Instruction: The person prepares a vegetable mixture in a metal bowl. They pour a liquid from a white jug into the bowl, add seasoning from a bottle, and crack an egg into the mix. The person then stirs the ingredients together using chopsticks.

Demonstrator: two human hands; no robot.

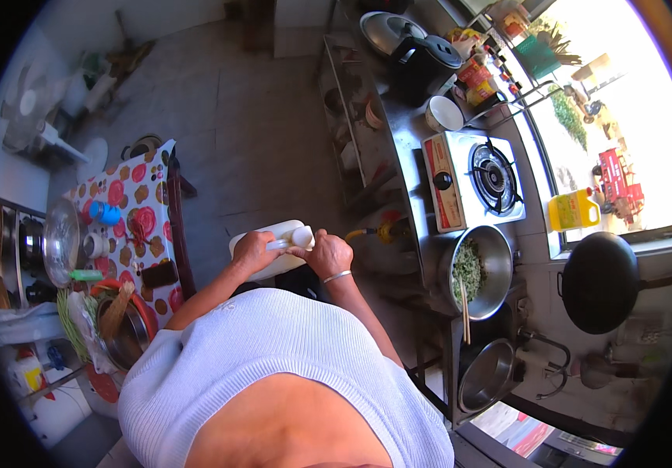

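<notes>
In front of my body, my left hand (254, 251) is closed on the handle of a white plastic jug (280, 228). My right hand (330, 256), with a bracelet at the wrist, closes its fingers around a small white cup-shaped piece (302, 236) at the jug's right side. Whether that piece is a separate cup or part of the jug, I cannot tell. Both hands are close together, and they hide part of the jug.
At right, a steel counter carries a gas stove (492, 178) and a steel bowl (496, 269) of chopped greens with chopsticks. A wok (601, 282) hangs beyond, near a yellow oil jug (574, 210). At left stands a table with a patterned cloth (142, 191).
</notes>
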